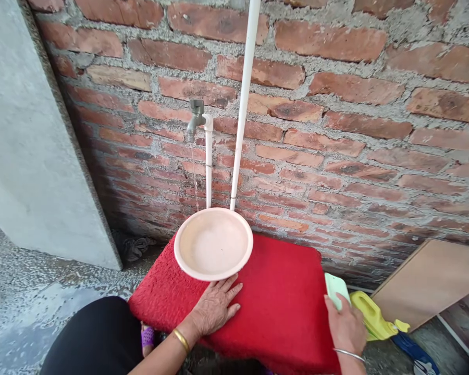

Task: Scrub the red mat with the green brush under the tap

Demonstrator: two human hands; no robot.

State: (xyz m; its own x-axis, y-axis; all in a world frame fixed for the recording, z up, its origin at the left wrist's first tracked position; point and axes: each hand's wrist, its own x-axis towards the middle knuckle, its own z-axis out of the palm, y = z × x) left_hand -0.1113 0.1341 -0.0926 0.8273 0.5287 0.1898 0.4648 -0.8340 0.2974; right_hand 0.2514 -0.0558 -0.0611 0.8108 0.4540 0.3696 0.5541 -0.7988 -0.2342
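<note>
A pale pink basin [214, 244] stands on a red fleecy cloth [285, 291] spread over a low flat support. With fingers spread, my left hand [216, 306] lies on the cloth, fingertips at the basin's near rim. My right hand [346, 323] is closed around a pale mint-green block with rounded corners [336, 289], at the cloth's right edge; its underside is hidden, so its exact kind cannot be told. From a grey tap [195, 121] a thin stream of water [194, 169] falls toward the basin's far left rim.
White pipes [243, 104] run up the brick wall [328, 112] behind the basin. A grey slab [42, 135] leans at the left above wet floor [35, 317]. At the right are a yellow jug [371, 315], a tan board [430, 278] and a dark blue shoe [414, 351].
</note>
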